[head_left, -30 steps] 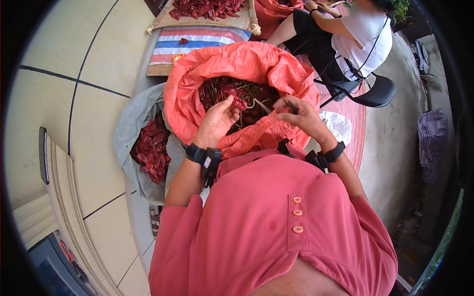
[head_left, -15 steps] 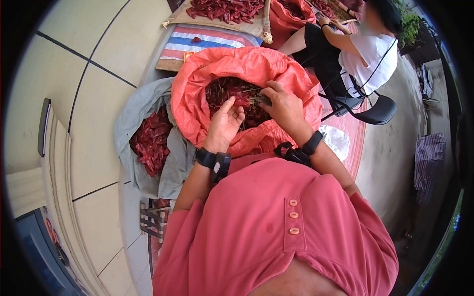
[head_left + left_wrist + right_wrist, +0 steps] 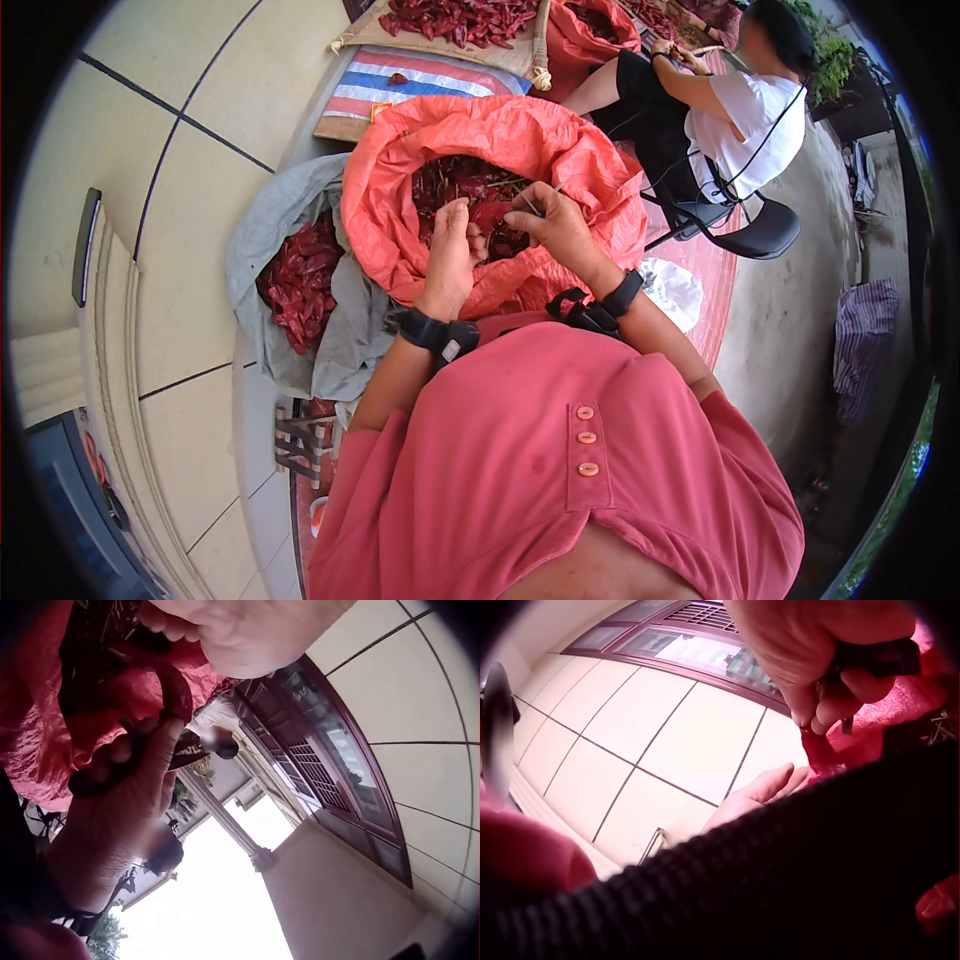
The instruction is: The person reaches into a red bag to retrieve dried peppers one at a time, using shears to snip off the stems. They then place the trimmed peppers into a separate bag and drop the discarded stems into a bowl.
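Note:
In the head view both hands are over the mouth of a red woven sack point(image 3: 400, 140) holding dried red chilies and stems. My left hand point(image 3: 452, 250), palm turned inward, has its fingers curled at one end of a dried red chili point(image 3: 490, 214). My right hand point(image 3: 560, 232) pinches the chili's other end between thumb and forefinger. That chili point(image 3: 176, 694) shows as a curved red strip in the left wrist view. A black-handled tool point(image 3: 877, 656) is gripped in the right hand's other fingers, and its pointed metal blade point(image 3: 187, 760) sticks out below the hand.
A grey sack point(image 3: 345, 320) of red chilies point(image 3: 300, 290) stands left of the red sack. Beyond are a striped woven sheet point(image 3: 400, 75) and a tray of chilies point(image 3: 460, 20). A person point(image 3: 730, 120) sits at the upper right on a black chair point(image 3: 755, 230).
My right hand, first at the sack's right side, reached in over the chilies and now pinches the chili beside my left hand. My left hand has turned its palm inward.

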{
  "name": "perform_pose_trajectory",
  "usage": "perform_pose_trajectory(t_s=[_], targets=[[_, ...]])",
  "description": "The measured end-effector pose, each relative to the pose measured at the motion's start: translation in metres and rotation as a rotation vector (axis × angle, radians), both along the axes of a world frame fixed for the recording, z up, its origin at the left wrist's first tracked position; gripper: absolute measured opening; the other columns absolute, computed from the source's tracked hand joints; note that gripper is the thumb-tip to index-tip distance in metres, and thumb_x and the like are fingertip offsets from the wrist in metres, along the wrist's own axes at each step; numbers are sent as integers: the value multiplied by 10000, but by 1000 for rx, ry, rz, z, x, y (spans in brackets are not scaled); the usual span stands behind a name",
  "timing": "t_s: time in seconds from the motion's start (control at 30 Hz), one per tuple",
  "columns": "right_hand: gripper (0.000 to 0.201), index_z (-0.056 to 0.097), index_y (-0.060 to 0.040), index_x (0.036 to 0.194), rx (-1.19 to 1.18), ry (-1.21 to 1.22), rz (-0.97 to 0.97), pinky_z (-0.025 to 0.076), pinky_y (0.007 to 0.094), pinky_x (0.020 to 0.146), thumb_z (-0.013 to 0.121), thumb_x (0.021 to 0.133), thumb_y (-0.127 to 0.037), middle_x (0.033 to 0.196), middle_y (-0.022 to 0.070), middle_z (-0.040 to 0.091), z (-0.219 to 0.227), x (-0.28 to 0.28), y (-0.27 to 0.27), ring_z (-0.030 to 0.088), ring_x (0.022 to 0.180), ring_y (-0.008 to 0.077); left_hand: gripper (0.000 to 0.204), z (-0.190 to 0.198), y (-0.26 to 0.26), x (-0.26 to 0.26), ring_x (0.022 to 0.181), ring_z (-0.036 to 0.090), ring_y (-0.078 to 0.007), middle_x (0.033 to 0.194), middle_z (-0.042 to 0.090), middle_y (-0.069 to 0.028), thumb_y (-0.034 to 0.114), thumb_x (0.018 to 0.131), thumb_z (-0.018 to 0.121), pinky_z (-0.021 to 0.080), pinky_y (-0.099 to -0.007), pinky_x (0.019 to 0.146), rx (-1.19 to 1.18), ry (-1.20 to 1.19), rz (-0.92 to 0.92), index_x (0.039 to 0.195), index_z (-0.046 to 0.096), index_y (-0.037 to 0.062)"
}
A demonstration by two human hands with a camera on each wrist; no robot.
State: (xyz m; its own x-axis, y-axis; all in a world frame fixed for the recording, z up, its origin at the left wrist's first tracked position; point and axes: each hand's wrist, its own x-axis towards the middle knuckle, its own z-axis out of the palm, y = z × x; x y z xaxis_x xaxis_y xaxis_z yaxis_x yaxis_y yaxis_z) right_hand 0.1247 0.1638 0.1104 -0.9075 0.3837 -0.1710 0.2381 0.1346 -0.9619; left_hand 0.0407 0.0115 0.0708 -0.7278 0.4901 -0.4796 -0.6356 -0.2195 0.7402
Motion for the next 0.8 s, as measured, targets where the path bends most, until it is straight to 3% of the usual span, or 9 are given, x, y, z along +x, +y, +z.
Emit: perform_pose_trajectory(t_s=[0.03,0.13,0.17,0.27,0.4,0.47,0.6,0.73,0.8], targets=[[155,561,-52,896,-105,-20,-25,429,192,513,684,871,-143,774,4,604,1,1,1,537,593,57,230,2,-1,0,780,604,-183,929,604,-59,144,898,599,516,-276,696,-177,192,-16,1122,565,103],[168,553,-67,870,-170,-54,-40,382,180,450,665,894,-190,700,-18,571,11,-2,2,491,519,40,413,18,-3,-10,862,599,-265,1000,592,-120,118,832,620,494,-323,792,-572,1537,-25,1228,517,58],[165,557,-75,882,-157,-42,-29,376,180,441,655,901,-206,657,-37,547,10,-3,1,494,508,42,481,28,-2,-9,972,573,-353,1075,567,-190,68,816,606,460,-386,901,-393,1439,-198,1273,465,15],[141,562,-31,894,-242,-78,18,425,203,493,644,900,-146,703,9,583,22,-3,-3,518,570,69,468,3,10,-12,1040,560,-374,1121,559,-221,32,844,573,457,-402,912,-267,1237,-448,1289,434,-13],[173,570,-33,881,87,30,175,427,246,601,646,903,-187,732,-7,556,10,1,3,501,677,74,367,2,4,-9,1056,569,-379,1144,567,-227,51,887,561,472,-403,878,-349,1342,-522,1238,467,2],[175,585,-5,880,309,21,339,459,292,651,649,895,-168,735,6,589,10,5,12,523,703,104,333,11,-6,-10,1024,579,-386,1097,579,-233,72,894,558,477,-415,839,-383,1349,-691,1207,476,-6],[197,602,0,872,-34,-59,519,468,304,680,669,881,-186,779,-5,613,28,9,11,531,738,77,273,27,-21,-24,947,597,-403,987,600,-234,107,909,545,480,-443,764,-247,1328,-1009,1146,496,-20],[177,602,-77,851,-457,-190,600,348,208,532,674,879,-237,706,-70,518,51,11,13,429,616,16,314,72,-29,-23,940,613,-391,980,610,-225,179,919,558,487,-414,770,-189,1161,-1124,1153,514,-26],[188,581,-103,832,-588,-240,601,267,194,487,677,874,-258,670,-82,472,55,12,14,361,559,10,371,78,-31,-24,948,632,-329,1006,620,-205,207,928,562,485,-381,792,-107,1040,-1141,1210,493,-24]])
